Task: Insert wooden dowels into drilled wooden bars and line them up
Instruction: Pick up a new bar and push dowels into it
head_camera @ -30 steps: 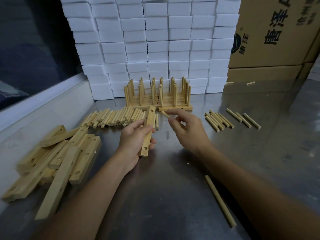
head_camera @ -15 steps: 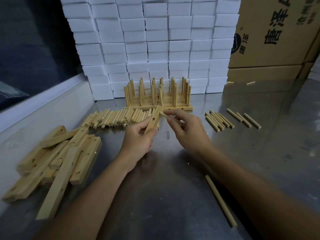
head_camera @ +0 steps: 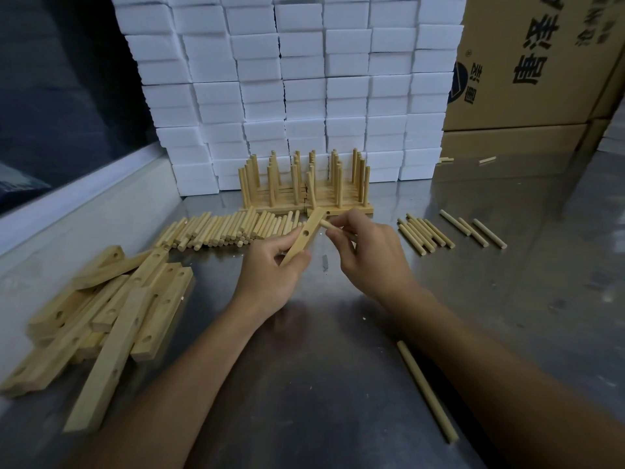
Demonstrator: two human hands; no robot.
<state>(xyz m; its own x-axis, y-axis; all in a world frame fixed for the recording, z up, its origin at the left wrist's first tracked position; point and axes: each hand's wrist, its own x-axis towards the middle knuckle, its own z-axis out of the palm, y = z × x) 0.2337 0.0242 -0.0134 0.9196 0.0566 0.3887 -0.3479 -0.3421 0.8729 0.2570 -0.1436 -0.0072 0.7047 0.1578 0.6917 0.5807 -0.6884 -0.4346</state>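
Tilted further since earlier, the bar [head_camera: 302, 236] sits gripped in the left hand [head_camera: 270, 277]; right hand [head_camera: 368, 255] pinches a dowel [head_camera: 327, 225] just beside it, above open steel table [head_camera: 321, 384], white blocks [head_camera: 297, 79] far.

A single wide-angle view from the person's head looks forward and steeply down onto the metal surface [head_camera: 338, 384]. It sits close above the forearms, which enter from the bottom edge, and faces the white block stack [head_camera: 291, 82] at the far side.

Pale tan bars [head_camera: 101, 319] and dowels [head_camera: 216, 228], white blocks [head_camera: 304, 79], grey steel table [head_camera: 338, 367].
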